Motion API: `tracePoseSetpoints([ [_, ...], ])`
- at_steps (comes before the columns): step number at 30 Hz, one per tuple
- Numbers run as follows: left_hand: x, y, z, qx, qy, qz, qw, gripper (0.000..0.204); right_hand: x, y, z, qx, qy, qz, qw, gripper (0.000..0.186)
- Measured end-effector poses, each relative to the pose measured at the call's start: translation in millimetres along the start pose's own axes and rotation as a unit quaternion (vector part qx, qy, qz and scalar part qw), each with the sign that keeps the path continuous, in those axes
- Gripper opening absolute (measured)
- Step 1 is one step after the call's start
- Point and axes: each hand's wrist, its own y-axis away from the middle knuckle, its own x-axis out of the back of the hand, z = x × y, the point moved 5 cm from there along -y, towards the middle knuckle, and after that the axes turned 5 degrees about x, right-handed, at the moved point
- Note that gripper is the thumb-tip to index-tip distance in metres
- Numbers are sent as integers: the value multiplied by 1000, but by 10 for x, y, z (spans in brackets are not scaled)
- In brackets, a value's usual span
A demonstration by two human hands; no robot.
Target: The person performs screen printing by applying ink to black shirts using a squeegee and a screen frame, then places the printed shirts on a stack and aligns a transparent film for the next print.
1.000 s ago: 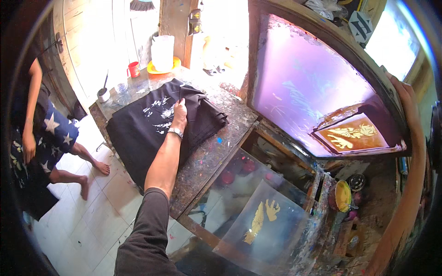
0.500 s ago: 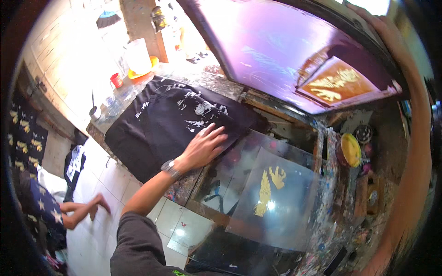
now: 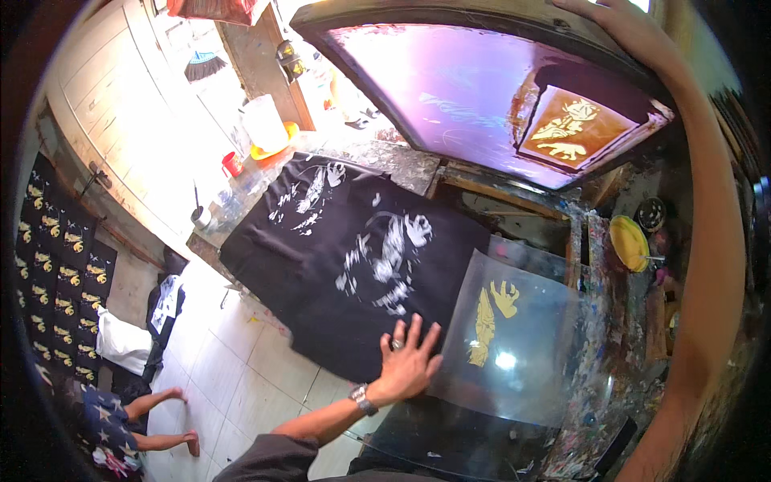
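Note:
My left hand point(image 3: 405, 365) lies with fingers spread on black fabric point(image 3: 317, 329) bearing white prints, spread across the paint-stained work table. Beside it, to the right, a translucent sheet point(image 3: 546, 369) with a yellow hand-shaped design rests on the glass panel of the table. My right hand point(image 3: 610, 24) grips the top edge of a raised screen-printing frame point(image 3: 434, 80), whose purple mesh has an orange stencil patch with pale designs near its lower right. The frame stands tilted up above the back of the table.
A yellow paint tub point(image 3: 629, 243), red mug point(image 3: 232, 165), white container point(image 3: 263, 119) and brush pot point(image 3: 201, 218) sit around the table. Printed black cloths point(image 3: 60, 289) hang at left. Another person's legs in star-patterned shorts point(image 3: 108, 422) are at lower left on the tiled floor point(image 3: 217, 361).
My left hand has released the bunched fabric and moved down and right. The fabric is now spread further right and forward, showing more white prints. The view has shifted.

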Motion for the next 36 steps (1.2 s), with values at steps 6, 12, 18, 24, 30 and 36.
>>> tracePoseSetpoints([
  [6,127,-149,-302,-188,-49,82,978,62,-18,36,-157,-11,11,-16,1000,81],
  [12,-134,-180,500,-288,-58,-7,956,61,15,111,-141,-6,-10,-18,1000,86],
  [18,-86,-294,818,-224,29,48,973,65,-10,90,-79,14,-52,-24,998,80],
  [24,-312,90,764,-179,5,50,983,69,32,110,-76,28,-79,-22,996,76],
  [30,-211,142,684,-156,-13,20,987,68,-47,-21,-4,38,-71,-21,997,76],
  [36,-222,176,675,-157,-11,13,987,73,-11,13,-7,36,-74,-17,996,77],
])
